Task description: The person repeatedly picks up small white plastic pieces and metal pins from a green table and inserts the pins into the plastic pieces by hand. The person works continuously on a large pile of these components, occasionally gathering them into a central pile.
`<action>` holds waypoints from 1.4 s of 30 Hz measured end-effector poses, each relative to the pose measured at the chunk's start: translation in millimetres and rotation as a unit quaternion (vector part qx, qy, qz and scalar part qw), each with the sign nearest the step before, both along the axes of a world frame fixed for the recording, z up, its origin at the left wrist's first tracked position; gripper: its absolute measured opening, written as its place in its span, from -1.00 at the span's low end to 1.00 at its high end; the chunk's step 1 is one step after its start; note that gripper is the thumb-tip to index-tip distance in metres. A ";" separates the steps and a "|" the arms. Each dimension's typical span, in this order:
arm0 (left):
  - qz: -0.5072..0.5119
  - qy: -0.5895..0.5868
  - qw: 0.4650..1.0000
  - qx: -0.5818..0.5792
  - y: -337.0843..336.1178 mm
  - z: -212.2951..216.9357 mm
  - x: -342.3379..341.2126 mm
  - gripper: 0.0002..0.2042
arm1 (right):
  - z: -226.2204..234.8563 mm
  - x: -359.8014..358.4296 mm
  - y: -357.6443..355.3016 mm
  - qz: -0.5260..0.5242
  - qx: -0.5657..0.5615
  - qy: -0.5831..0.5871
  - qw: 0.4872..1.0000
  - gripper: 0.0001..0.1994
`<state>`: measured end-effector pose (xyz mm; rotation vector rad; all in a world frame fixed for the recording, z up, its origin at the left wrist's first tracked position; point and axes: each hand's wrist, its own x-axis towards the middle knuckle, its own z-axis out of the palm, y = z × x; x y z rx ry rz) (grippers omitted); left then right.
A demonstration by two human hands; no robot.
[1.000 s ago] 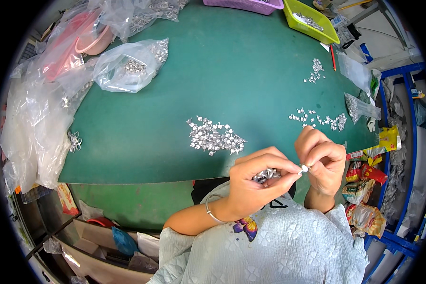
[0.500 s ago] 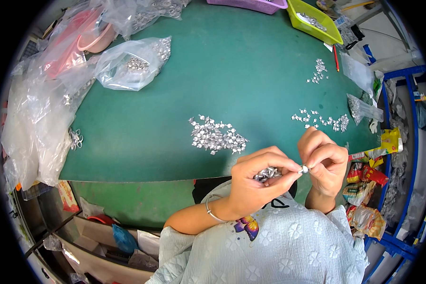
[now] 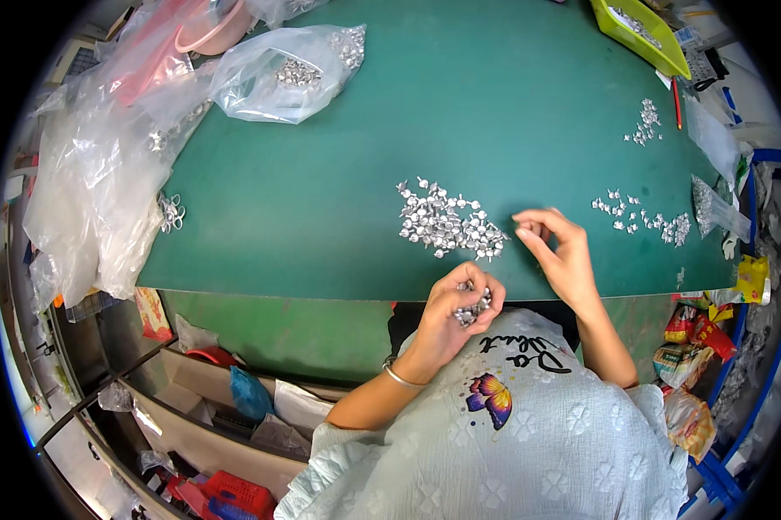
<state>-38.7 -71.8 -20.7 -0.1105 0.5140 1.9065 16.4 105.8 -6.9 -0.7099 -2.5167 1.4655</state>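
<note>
I take the heap of small silvery metal pieces (image 3: 447,224) on the green table (image 3: 321,173) as my landmark. My left hand (image 3: 455,310) sits just below that heap, off the table's near edge and above my lap, curled into a cup and closed around a handful of the same pieces (image 3: 472,308); several glint between my fingers. My right hand (image 3: 557,247) lies just right of the heap, over the green top, fingers bent and thumb drawn toward the fingertips. Whether it pinches one piece I cannot tell; anything there is too small to see.

These pieces look light, hard and stiff, and probably slick, so I judge they would spill easily from a loose grip. A cupped palm suits a bunch; a single one wants a fingertip pinch across its narrow body. In the heap they lie every way, with no common direction, and each one's long axis is too small to read.

Further right of the heap a thinner scatter of the pieces (image 3: 637,217) lies apart. Far up and left of the heap a clear plastic bag (image 3: 278,74) holds more.
</note>
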 end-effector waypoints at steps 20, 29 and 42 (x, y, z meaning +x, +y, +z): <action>0.061 0.035 0.981 -0.181 5.9 -9.2 3.4 -0.65 | -28.4 -24.7 -16.9 0.095 0.239 0.105 0.961 -0.87; 0.059 0.024 0.971 -0.232 -10.9 -7.0 7.6 -0.65 | -12.5 -24.0 -34.8 0.264 0.222 0.076 0.936 -0.61; 0.118 0.058 0.960 -0.245 -27.4 -11.2 3.2 -0.62 | -38.0 -24.8 -5.2 0.045 0.316 0.120 0.940 -0.83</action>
